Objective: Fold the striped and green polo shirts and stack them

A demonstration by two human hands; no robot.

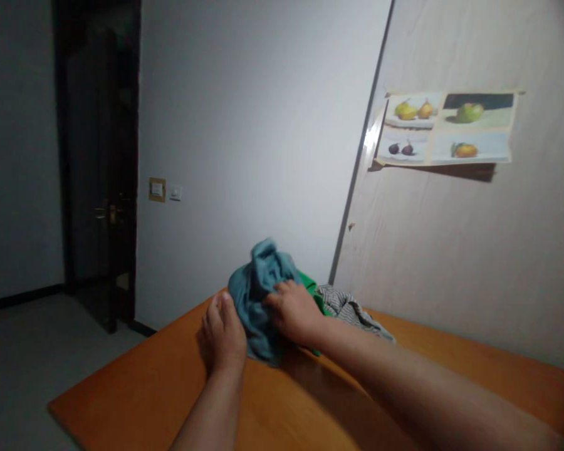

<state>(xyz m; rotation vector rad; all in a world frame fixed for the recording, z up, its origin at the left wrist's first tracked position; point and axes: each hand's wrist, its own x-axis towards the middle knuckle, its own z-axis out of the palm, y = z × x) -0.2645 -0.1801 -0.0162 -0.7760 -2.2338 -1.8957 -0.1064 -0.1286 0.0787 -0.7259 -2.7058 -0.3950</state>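
Note:
A crumpled blue cloth (pixel 258 282) lies bunched up on the orange wooden table (pixel 145 388), near its far corner. My right hand (pixel 294 311) rests on top of the cloth with its fingers curled into the fabric. My left hand (pixel 223 335) lies flat on the table against the cloth's left side, fingers stretched toward it. Behind the blue cloth a green cloth (pixel 313 289) peeks out, and a grey striped cloth (pixel 350 309) lies to its right.
The table's corner sits close to a white wall and a pale wooden panel carrying a fruit poster (pixel 446 128). A dark door (pixel 98 169) stands at the left, with wall switches (pixel 163 190) beside it. Grey floor spreads at the left.

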